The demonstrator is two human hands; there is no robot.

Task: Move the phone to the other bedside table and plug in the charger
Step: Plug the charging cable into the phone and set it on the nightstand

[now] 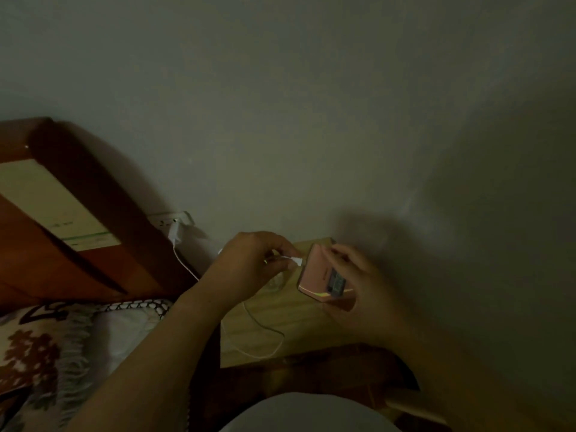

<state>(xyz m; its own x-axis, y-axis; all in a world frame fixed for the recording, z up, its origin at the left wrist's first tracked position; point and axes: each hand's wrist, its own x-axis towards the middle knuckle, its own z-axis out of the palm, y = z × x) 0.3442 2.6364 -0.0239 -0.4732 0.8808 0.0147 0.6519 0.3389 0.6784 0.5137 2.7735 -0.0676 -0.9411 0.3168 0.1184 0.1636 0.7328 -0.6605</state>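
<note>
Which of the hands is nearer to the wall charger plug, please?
Left. The left hand holds the cable end, right of the wall charger plug; the right hand, holding the phone, is farther right.

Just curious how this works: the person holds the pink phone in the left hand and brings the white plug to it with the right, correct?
Not quite: the head view shows the hands swapped. The right hand holds the pink phone, and the left hand brings the white plug to it.

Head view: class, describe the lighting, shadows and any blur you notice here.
Head view: dim and murky overall; a large soft shadow falls on the wall right of the hands; the right hand holding the phone looks motion-blurred; the white cable stands out brightest.
</note>
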